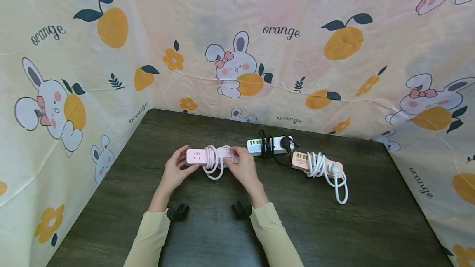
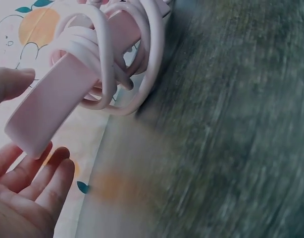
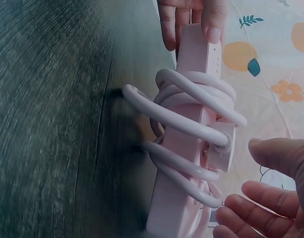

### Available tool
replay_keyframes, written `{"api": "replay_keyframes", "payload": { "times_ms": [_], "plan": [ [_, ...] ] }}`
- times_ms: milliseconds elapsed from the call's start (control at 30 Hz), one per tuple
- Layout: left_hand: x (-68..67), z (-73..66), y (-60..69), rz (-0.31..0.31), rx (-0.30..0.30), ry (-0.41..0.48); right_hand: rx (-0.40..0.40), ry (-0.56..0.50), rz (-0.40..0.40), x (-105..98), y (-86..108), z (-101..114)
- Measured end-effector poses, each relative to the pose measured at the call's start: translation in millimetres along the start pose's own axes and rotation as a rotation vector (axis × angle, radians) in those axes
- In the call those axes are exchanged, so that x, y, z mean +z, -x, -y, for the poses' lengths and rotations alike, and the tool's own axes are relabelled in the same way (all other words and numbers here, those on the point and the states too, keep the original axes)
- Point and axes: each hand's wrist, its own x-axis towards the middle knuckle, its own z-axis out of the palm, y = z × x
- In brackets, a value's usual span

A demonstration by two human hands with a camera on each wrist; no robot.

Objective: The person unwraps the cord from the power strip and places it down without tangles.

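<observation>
A pale pink power strip point(image 1: 196, 157), with its cord point(image 2: 100, 49) wound round the middle, lies between the two hands over the dark table. Its plug point(image 3: 222, 148) sits in the strip. Beside the strip's left end is the left hand point(image 1: 177, 168); in the left wrist view its fingers touch that end, while the thumb stands a little apart. Around the right end is the right hand point(image 1: 243, 166). In the right wrist view its thumb is clear of the strip and its loosely bent fingers lie close to the cord; contact is hard to tell.
A white power strip point(image 1: 254, 146) wrapped with a black cord point(image 1: 268, 147) lies toward the back, right of the hands. Next to it is a peach power strip point(image 1: 299, 160) with a white cord point(image 1: 316, 165). Patterned cloth point(image 1: 285, 61) rises behind the dark table point(image 1: 371, 217).
</observation>
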Motion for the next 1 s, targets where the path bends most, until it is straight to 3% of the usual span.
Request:
{"api": "replay_keyframes", "payload": {
  "times_ms": [133, 267, 467, 733, 1000],
  "plan": [
    [-0.3, -3.8, 0.2, 0.010, -0.039, 0.022, -0.021, 0.009, -0.012, 3, -1.3, 0],
    [-0.1, -2.8, -1.0, 0.015, -0.033, 0.019, -0.044, 0.015, -0.029, 4, -2.1, 1],
    [1.1, 7.2, -8.1, 0.051, 0.000, 0.031, -0.055, 0.008, -0.031, 3, -2.1, 3],
    [-2.6, 8.3, -16.1, 0.132, 0.036, 0.011, -0.049, 0.007, -0.043, 1, -1.8, 2],
    [-3.9, 11.2, -17.0, 0.091, 0.008, 0.004, -0.041, 0.001, -0.038, 0, -3.3, 2]
  ]
}}
